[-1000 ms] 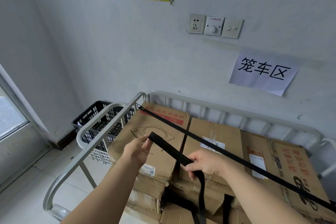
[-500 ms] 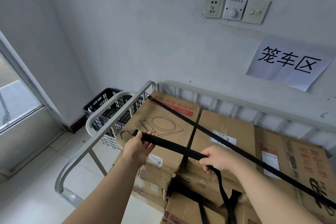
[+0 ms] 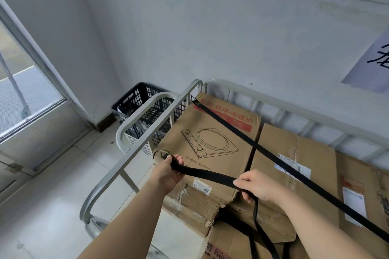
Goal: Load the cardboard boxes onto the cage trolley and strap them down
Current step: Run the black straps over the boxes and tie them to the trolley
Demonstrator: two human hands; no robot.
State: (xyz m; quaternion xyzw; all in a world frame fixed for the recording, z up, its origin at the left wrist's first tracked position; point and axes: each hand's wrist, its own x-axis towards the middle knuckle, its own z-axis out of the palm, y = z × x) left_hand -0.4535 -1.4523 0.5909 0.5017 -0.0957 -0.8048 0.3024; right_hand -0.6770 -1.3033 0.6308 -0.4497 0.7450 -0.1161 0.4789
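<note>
Grey-walled corner (image 3: 189, 27): a cage trolley (image 3: 105, 183) holds stacked cardboard boxes (image 3: 210, 132) beneath both grips, with a fastened strap (image 3: 273, 153) crossing them beyond the right grip (image 3: 256, 187). It and the left grip (image 3: 168, 172) each clench a loose strap (image 3: 210, 175) stretched between them. Its hook (image 3: 160, 151), just past the left grip, could miss the rail, leaving slack that slides off the box edge.

cage trolley (image 3: 134, 151) | cardboard boxes (image 3: 172, 141) stacked on it, several layers | lower ones apparently crumpled
</note>
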